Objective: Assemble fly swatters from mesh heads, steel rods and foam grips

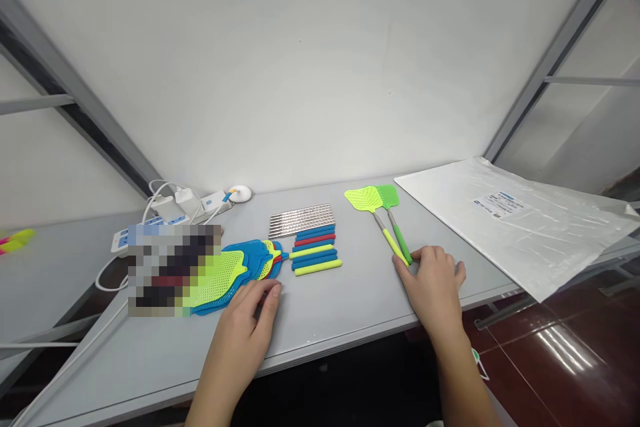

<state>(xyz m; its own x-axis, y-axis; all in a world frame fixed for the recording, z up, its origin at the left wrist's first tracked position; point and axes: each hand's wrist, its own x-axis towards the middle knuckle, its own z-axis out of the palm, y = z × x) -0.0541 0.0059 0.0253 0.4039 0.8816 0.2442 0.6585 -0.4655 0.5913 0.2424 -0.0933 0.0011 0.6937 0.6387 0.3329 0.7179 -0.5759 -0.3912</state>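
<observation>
My left hand [248, 320] rests loosely curled at the table's near side, with a gap between thumb and fingers and nothing visible in it. Just beyond it lie overlapping fly swatter heads [220, 275] in yellow-green, blue and red. My right hand [434, 285] has thumb and fingers round the handle ends of two assembled fly swatters, a yellow-green one [395, 245] and a green one [401, 240], which lie with their heads overlapping. Between the hands is a row of loose blue, red and yellow-green handles [316, 255]. Silvery metal rods [302, 219] lie side by side behind them.
A white plastic mailing bag [520, 220] with a label covers the table's right end and overhangs its edge. At the left stand a power strip [150, 232] with plugs and cables and a white rounded device [240, 194]. A pixelated patch hides part of the left side.
</observation>
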